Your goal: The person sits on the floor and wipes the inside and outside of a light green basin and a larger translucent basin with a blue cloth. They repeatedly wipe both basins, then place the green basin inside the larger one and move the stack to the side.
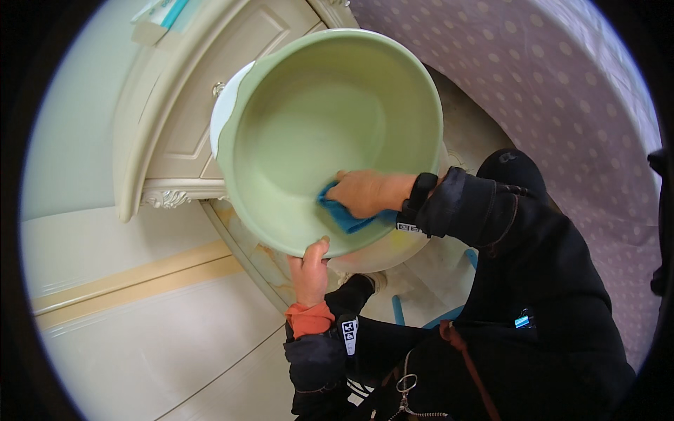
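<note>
A large pale green plastic basin (310, 121) is tipped so that its inside faces me. My left hand (310, 273) grips the near rim, thumb over the edge and fingers hidden behind it. Inside the basin, low on its right wall, my right hand (371, 193) holds a blue cloth (347, 218) bunched under the fingers. The cloth lies against the basin wall, and the hand is slightly blurred.
A cream carved cabinet (179, 126) stands behind the basin at left, with a tissue pack (158, 23) on top. At right hangs a polka-dot fabric (547, 89). A translucent tub (389, 252) is partly hidden below the basin. Blue stool parts (398, 310) show beneath me.
</note>
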### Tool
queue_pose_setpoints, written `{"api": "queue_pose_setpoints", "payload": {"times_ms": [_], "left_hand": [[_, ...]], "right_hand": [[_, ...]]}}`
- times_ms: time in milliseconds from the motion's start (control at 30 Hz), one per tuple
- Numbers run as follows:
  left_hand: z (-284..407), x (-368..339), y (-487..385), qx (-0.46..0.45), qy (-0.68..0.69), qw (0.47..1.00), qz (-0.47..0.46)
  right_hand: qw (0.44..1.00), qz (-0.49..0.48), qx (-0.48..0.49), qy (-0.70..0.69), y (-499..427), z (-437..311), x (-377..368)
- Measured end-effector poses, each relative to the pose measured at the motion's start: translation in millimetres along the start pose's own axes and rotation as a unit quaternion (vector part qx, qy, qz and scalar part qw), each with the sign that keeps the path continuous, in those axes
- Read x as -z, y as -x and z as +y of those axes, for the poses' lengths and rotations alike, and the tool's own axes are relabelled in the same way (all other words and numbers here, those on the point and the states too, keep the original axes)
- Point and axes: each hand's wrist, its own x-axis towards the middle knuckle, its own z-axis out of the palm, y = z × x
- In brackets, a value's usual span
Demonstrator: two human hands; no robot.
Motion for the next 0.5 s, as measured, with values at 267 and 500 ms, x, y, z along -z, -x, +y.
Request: {"api": "queue_pose_setpoints", "payload": {"times_ms": [267,500], "left_hand": [[-5.5,9.4,-3.8,-0.003,0.020,1.000,-0.004],[-6.9,12.3,-3.7,-0.007,0.074,0.997,-0.018]], "right_hand": [[0.968,0.167,-0.134,0.132,0.0,37.4,30.4],[0.976,0.195,-0.080,0.061,-6.1,7.7,31.5]]}}
